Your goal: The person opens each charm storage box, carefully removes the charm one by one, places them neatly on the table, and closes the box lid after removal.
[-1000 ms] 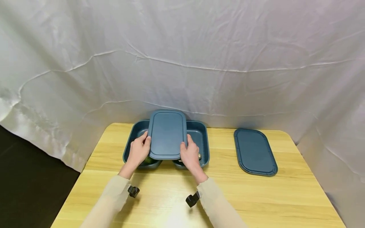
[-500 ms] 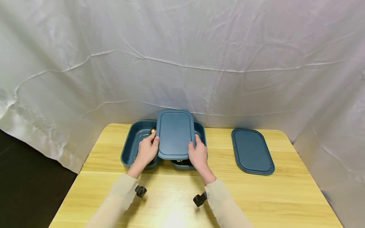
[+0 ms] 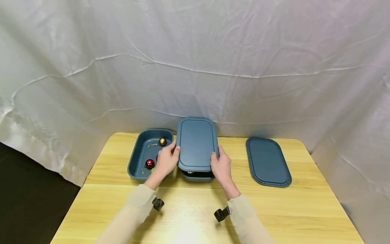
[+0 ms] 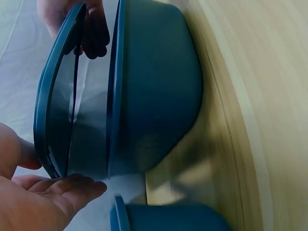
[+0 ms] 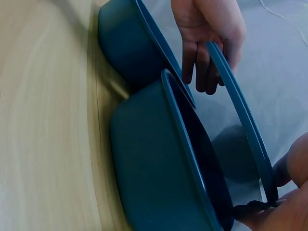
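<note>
Both hands hold a dark blue rectangular lid level over the right-hand blue container. My left hand pinches its left edge, thumb on top and fingers beneath. On the opposite edge my right hand grips the same way. A gap shows between the lid and the container's rim in both wrist views. Most of that container's inside is hidden under the lid; a bit of something gold shows at its front. The left-hand container is uncovered and holds a gold ball ornament, a red ball ornament and others partly behind my left hand.
A second blue lid lies flat on the wooden table to the right. Pale grey cloth hangs behind and beside the table. The two containers stand side by side near the back edge.
Both hands have carried the lid to the right, from across the two containers to over the right-hand one. The ornaments in the left-hand container have come into view.
</note>
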Demonstrator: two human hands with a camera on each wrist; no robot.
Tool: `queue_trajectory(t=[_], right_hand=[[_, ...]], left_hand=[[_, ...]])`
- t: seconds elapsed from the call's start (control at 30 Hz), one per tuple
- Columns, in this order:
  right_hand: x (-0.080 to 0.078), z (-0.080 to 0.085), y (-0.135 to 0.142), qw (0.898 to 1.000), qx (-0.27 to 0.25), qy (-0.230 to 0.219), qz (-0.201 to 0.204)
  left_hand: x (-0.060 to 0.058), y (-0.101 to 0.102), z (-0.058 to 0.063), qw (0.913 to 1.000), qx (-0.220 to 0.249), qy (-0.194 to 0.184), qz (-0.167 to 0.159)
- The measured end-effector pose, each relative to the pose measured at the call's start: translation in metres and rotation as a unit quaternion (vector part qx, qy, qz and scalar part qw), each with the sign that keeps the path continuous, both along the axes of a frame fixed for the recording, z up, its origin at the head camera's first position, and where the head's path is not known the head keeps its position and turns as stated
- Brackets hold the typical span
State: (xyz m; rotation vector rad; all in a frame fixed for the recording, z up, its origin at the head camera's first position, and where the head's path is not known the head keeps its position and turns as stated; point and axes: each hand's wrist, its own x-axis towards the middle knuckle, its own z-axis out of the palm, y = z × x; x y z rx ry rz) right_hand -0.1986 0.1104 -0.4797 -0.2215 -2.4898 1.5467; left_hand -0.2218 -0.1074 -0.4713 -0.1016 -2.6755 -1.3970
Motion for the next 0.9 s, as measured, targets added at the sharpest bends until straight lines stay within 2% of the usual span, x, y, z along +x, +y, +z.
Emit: queue_trajectory(t=[0.27,0.53,0.73,0.9], right_hand=[[0.0,-0.005,0.017,1.0,0.015,0.0,-0.021],[0.003,-0.013,0.034,0.999,0.002,-0.032,-0.024],[0.005,-0.019,0.044,0.998,0.002,-0.05,-0.029],[0.006,-0.026,0.047,0.997,-0.005,-0.064,-0.039]], left_hand=[[-0.002,0.019,0.002,0.9997,0.017,0.01,-0.017],[-0.002,0.042,0.005,0.999,0.037,-0.011,-0.024],[-0.002,0.059,0.003,0.9949,0.091,-0.024,-0.035],[0.0,0.07,0.001,0.9918,0.125,-0.016,-0.019]])
